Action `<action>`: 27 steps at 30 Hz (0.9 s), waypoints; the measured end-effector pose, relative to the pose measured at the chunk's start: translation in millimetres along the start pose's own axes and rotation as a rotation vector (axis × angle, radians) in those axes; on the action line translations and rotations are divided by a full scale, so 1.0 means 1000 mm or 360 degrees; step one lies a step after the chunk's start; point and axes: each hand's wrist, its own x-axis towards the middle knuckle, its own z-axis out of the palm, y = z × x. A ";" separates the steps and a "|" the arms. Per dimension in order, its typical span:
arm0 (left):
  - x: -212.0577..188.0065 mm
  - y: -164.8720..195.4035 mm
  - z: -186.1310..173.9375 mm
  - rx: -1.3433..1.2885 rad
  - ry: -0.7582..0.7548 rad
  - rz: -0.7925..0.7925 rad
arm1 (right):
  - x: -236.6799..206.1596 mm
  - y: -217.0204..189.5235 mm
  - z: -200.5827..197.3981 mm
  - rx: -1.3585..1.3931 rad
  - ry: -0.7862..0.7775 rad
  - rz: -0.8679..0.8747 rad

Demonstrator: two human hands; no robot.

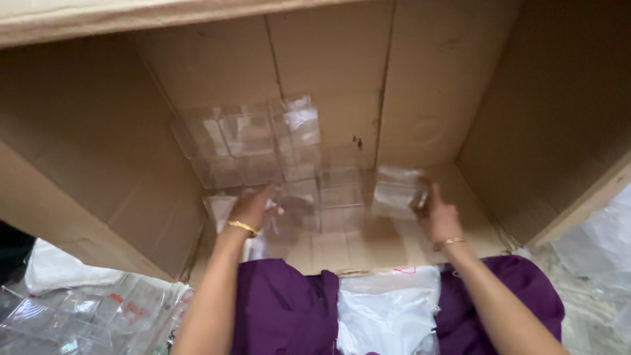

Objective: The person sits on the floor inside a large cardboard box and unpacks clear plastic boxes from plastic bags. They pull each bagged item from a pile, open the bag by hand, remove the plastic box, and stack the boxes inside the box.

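I look down into a big brown cardboard box [427, 85]. Several clear plastic boxes [253, 141] are stacked against its back left wall and along the bottom. My left hand [253, 207], with a gold bangle on the wrist, rests on a clear plastic box [296, 204] in the lower row. My right hand [434, 213], also with a bangle, grips another clear plastic box [396, 192] just right of the stack, low in the carton.
Purple cloth [282, 309] lies over my lap at the carton's near edge, with a clear plastic bag [388, 312] on it. More clear plastic boxes and bags [85, 309] lie at the lower left. Crinkled plastic sheeting [605, 243] sits outside the box on the right.
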 end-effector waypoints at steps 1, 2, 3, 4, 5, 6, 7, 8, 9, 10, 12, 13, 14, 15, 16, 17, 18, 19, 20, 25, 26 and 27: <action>0.002 0.006 -0.010 0.0006 -0.0002 0.0024 | -0.003 0.008 -0.015 0.0042 0.0060 -0.0010; 0.002 0.010 -0.023 -0.0063 0.0062 0.0144 | -0.005 0.009 -0.027 0.0081 0.0121 -0.0024; -0.001 0.013 -0.040 -0.0131 0.0128 0.0262 | -0.010 0.009 -0.038 0.0209 0.0108 -0.0092; -0.005 0.021 -0.054 -0.0199 0.0192 0.0375 | -0.020 0.011 -0.051 0.0338 0.0090 -0.0160; -0.009 0.032 -0.066 -0.0187 0.0242 0.0489 | -0.028 0.007 -0.059 0.0468 0.0069 -0.0227; -0.013 0.044 -0.083 -0.0169 0.0299 0.0609 | -0.033 -0.005 -0.057 0.0440 -0.0016 -0.0278; -0.021 0.057 -0.098 -0.0151 0.0348 0.0730 | -0.042 -0.017 -0.051 0.0412 -0.0105 -0.0323; -0.029 0.073 -0.108 -0.0088 0.0275 0.0572 | -0.052 -0.028 -0.043 0.0383 -0.0192 -0.0365; -0.036 0.091 -0.116 -0.0024 0.0203 0.0420 | -0.059 -0.041 -0.030 0.0365 -0.0343 -0.0382; -0.042 0.110 -0.120 0.0041 0.0131 0.0268 | -0.064 -0.053 -0.017 0.0348 -0.0494 -0.0398; -0.060 0.143 -0.117 0.0120 0.0145 0.0337 | -0.064 -0.070 0.007 0.0164 -0.0761 -0.0219; -0.069 0.156 -0.110 0.0159 0.0154 0.0365 | -0.064 -0.070 0.014 0.0262 -0.0614 -0.0347; -0.077 0.169 -0.096 0.0181 0.0108 0.0286 | -0.063 -0.071 0.023 0.0363 -0.0467 -0.0474; -0.084 0.180 -0.081 0.0208 0.0063 0.0207 | -0.061 -0.070 0.030 0.0466 -0.0316 -0.0600; -0.089 0.187 -0.065 0.0220 0.0037 0.0229 | -0.058 -0.064 0.034 0.0437 -0.0466 -0.0443; -0.092 0.191 -0.048 0.0229 0.0010 0.0251 | -0.055 -0.054 0.035 0.0403 -0.0617 -0.0283; -0.093 0.192 -0.032 0.0234 0.0050 0.0269 | -0.053 -0.045 0.036 0.0362 -0.0766 -0.0120; -0.091 0.192 -0.017 0.0237 0.0092 0.0292 | -0.051 -0.036 0.038 0.0484 -0.0685 -0.0203; -0.089 0.190 -0.004 0.0220 0.0040 0.0264 | -0.046 -0.024 0.037 0.0603 -0.0596 -0.0286; -0.089 0.177 0.030 0.0211 -0.0077 0.0220 | -0.034 0.009 0.037 0.1218 -0.0667 -0.0316; -0.089 0.171 0.023 0.0245 -0.0104 0.0173 | -0.033 0.011 0.035 0.1179 -0.0634 -0.0303; -0.088 0.163 0.009 0.0275 -0.0129 0.0127 | -0.033 0.012 0.032 0.1137 -0.0600 -0.0292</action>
